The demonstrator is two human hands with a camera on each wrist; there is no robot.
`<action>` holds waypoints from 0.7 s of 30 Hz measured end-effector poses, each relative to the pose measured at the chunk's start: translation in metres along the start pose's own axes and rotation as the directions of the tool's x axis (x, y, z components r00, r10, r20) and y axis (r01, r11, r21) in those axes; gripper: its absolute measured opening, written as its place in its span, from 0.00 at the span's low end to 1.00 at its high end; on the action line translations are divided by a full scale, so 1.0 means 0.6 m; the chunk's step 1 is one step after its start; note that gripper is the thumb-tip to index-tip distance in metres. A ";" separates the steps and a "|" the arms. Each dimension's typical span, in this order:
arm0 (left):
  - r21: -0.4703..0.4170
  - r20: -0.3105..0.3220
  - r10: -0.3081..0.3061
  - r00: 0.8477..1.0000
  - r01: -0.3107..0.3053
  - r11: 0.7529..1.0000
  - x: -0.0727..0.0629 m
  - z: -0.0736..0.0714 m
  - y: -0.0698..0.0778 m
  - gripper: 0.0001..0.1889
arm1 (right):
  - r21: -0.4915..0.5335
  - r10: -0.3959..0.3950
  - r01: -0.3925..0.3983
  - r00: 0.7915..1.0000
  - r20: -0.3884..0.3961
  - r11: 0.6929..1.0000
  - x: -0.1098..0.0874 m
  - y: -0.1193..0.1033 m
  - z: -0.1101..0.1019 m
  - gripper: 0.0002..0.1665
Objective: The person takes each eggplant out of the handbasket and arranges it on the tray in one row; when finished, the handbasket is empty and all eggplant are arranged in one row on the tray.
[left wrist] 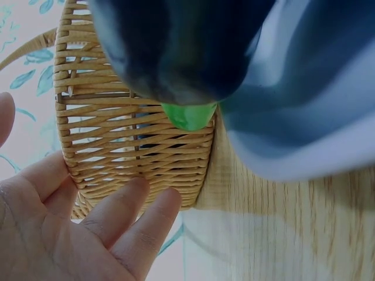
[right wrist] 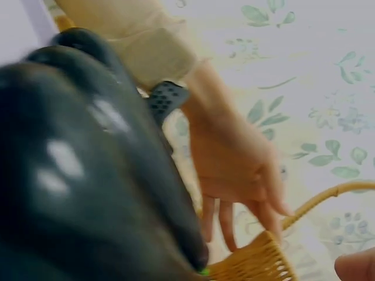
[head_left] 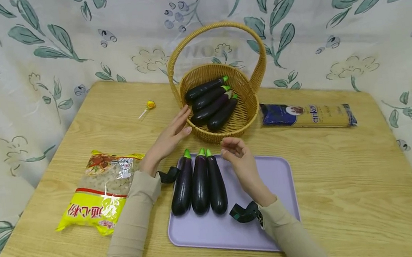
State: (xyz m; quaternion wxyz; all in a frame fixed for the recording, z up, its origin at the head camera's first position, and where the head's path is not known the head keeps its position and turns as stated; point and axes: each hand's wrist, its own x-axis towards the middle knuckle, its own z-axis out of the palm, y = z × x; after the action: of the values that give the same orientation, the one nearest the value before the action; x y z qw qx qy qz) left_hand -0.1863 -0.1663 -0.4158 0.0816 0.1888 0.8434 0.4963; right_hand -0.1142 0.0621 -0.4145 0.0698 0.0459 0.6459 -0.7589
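My left hand (head_left: 165,141) reaches to the left side of a wicker basket (head_left: 226,134), its extended fingers at the rim. In the left wrist view, spread fingers (left wrist: 143,234) lie against the woven side. Several dark eggplants (head_left: 208,98) with green tips lie inside the basket. Just in front of it, my right hand (head_left: 242,162) hovers over the lilac tray (head_left: 256,233), fingers loosely bent and holding nothing. Three more eggplants (head_left: 199,184) lie side by side on the tray's left half, stems towards the basket. In the right wrist view, only a fingertip (right wrist: 356,266) of the right hand shows.
A yellow bag of pasta (head_left: 100,191) lies left of the tray, partly behind the left forearm. A lollipop (head_left: 150,105) rests left of the basket. To the right is a long blue and yellow pasta pack (head_left: 309,115). A patterned curtain (head_left: 104,42) hangs behind the table.
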 end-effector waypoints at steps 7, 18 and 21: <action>-0.025 0.011 0.001 1.000 0.000 1.000 0.001 0.002 -0.005 0.31 | 0.074 -0.039 0.037 0.999 0.036 0.997 0.020 -0.030 -0.005 0.16; -0.012 0.003 -0.003 1.000 0.003 1.000 -0.002 0.004 -0.002 0.32 | 0.065 0.024 -0.023 1.000 -0.016 0.998 0.079 -0.092 -0.021 0.20; -0.029 0.006 0.001 1.000 -0.001 1.000 -0.001 0.004 -0.003 0.32 | 0.039 0.058 -0.058 0.998 -0.004 0.998 0.096 -0.105 -0.024 0.23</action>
State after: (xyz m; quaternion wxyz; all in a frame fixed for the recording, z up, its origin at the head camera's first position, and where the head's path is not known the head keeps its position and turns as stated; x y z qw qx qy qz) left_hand -0.1854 -0.1653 -0.4185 0.0865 0.1895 0.8359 0.5078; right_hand -0.1815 0.0837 -0.3646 0.0890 0.0681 0.6295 -0.7689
